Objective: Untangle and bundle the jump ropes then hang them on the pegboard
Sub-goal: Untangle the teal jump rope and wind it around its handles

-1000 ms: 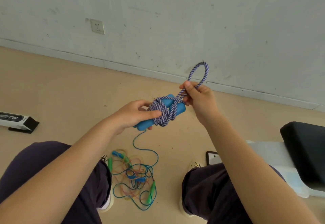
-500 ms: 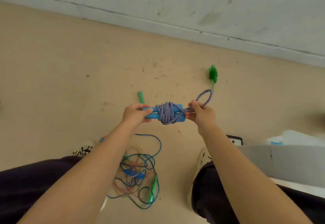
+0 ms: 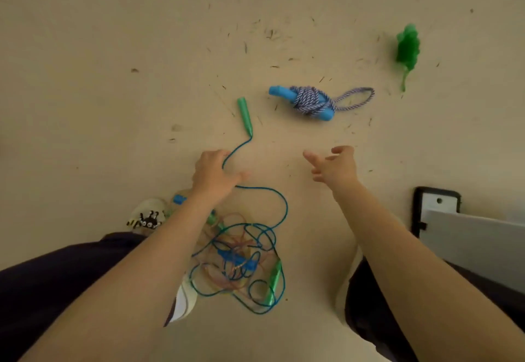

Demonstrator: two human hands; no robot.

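The bundled jump rope (image 3: 309, 101), purple-white cord wound around blue handles with a loop sticking out to the right, lies on the floor beyond both hands. A blue cord (image 3: 272, 195) runs from a green handle (image 3: 245, 115) past my left hand into a tangle of ropes (image 3: 241, 262) between my legs. My left hand (image 3: 213, 175) hovers over that cord with fingers spread; whether it touches the cord I cannot tell. My right hand (image 3: 333, 167) is open and empty, below the bundle.
A bundled green rope (image 3: 407, 49) lies on the floor at the far right. A black-framed board (image 3: 436, 205) and a grey panel (image 3: 477, 242) sit at the right edge. My shoe with a spider charm (image 3: 147, 218) is at the left.
Both hands let go of the purple-white bundle, which now lies on the floor. The view tilted down, and my left hand dropped toward the blue cord.
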